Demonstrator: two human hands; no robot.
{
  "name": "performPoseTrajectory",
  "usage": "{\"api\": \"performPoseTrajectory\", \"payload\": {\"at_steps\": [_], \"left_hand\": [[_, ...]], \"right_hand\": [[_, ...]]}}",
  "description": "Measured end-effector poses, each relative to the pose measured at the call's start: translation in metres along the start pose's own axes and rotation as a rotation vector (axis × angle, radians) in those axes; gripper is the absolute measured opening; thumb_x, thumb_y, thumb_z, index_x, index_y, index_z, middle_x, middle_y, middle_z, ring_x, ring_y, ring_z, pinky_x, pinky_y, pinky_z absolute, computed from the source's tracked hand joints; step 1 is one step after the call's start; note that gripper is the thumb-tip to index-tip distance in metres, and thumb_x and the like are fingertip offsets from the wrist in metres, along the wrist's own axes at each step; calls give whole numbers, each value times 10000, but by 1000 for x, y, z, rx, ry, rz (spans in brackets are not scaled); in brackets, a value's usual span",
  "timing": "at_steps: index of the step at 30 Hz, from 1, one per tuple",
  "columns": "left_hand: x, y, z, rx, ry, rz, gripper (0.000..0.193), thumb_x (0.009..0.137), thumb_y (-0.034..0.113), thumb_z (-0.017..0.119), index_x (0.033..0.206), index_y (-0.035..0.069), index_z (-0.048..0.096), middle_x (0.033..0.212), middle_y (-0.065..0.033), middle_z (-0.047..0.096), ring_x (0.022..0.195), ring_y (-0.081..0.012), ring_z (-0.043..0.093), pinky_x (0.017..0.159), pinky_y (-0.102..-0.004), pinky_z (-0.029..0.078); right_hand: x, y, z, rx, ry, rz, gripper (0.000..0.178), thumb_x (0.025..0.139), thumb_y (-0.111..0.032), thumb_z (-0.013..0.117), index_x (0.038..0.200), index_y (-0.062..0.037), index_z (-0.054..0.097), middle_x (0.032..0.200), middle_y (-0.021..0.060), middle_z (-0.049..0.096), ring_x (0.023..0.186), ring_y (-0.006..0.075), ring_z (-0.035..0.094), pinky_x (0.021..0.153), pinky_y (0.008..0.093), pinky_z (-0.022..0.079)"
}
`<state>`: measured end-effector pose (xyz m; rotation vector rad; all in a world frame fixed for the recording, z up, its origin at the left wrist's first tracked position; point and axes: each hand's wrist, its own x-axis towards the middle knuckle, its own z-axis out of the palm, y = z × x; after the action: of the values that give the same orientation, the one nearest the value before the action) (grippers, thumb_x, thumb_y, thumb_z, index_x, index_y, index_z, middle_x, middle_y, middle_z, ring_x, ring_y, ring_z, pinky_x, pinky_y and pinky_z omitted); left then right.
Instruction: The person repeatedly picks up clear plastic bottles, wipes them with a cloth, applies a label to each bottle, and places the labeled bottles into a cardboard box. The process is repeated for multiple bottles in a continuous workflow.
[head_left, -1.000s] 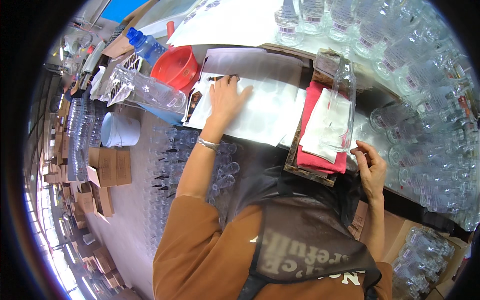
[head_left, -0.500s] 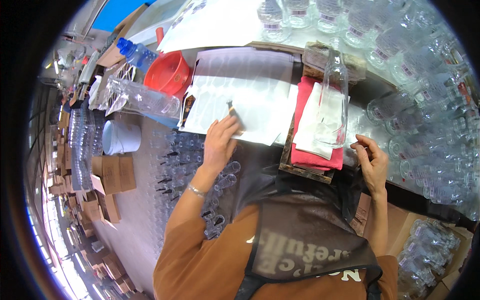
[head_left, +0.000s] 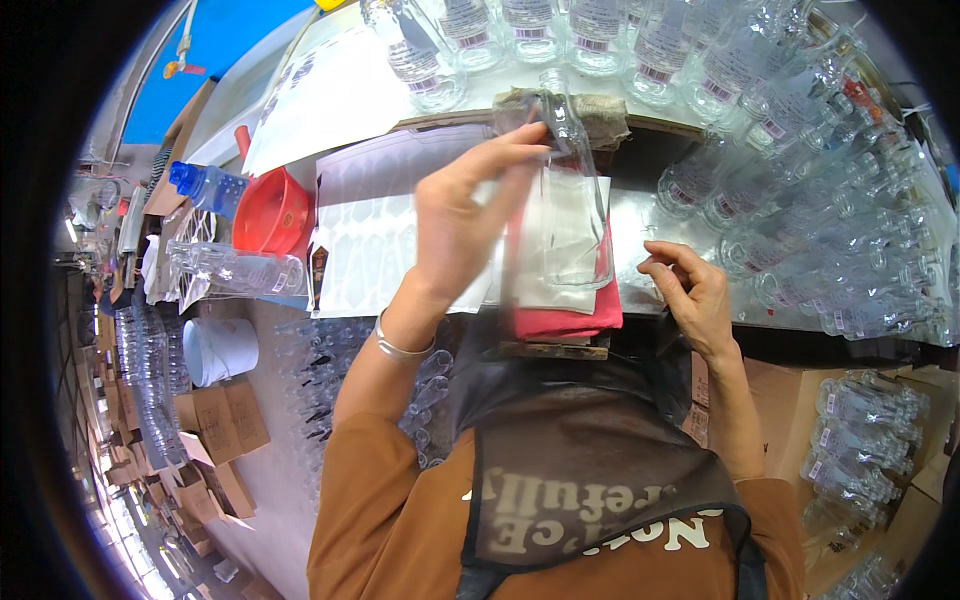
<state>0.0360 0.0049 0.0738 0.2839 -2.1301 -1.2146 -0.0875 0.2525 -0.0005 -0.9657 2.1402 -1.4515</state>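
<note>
My left hand point(head_left: 465, 205), somewhat blurred, is above the neck of a clear glass bottle point(head_left: 580, 275). Its thumb and fingers are closed on a dark label point(head_left: 548, 108), which hangs at the bottle's neck; whether it touches the glass I cannot tell. The bottle lies on a folded white cloth point(head_left: 528, 285) over a red cloth point(head_left: 565, 324), its neck end on a worn cloth pad point(head_left: 608, 118). Right of the bottle, my right hand point(head_left: 695, 300) hovers with loosely curled fingers and nothing visible in it. A pale label sheet point(head_left: 365, 250) lies to the left.
Many clear bottles point(head_left: 790, 220) with printed backs crowd the table's right and far side. At left are a red plastic pan point(head_left: 272, 215), a blue-capped bottle point(head_left: 205, 188) and a white bucket point(head_left: 220, 350). An open carton of bottles point(head_left: 850, 430) stands at lower right.
My left hand has lifted the dark label off the sheet and carried it right to the bottle's neck. My right hand stays beside the bottle. The whole view has shifted.
</note>
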Motion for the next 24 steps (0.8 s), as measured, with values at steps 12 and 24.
{"api": "performPoseTrajectory", "payload": {"at_steps": [12,24], "left_hand": [[-39,5,10,325,-243,318,218,811,94,772,1022,53,736,1391,-211,589,1349,-367,523,1090,-457,441],[-10,-17,29,90,-172,-72,550,898,175,732,1418,86,573,1569,-179,386,1329,-335,525,1003,-429,517]], "right_hand": [[17,-19,7,156,-97,84,337,955,-144,657,1243,27,628,814,61,699,567,59,513,531,249,418],[48,-48,30,186,-202,98,591,925,-318,696,1320,96,543,1075,218,714,918,223,711,800,347,548]]}}
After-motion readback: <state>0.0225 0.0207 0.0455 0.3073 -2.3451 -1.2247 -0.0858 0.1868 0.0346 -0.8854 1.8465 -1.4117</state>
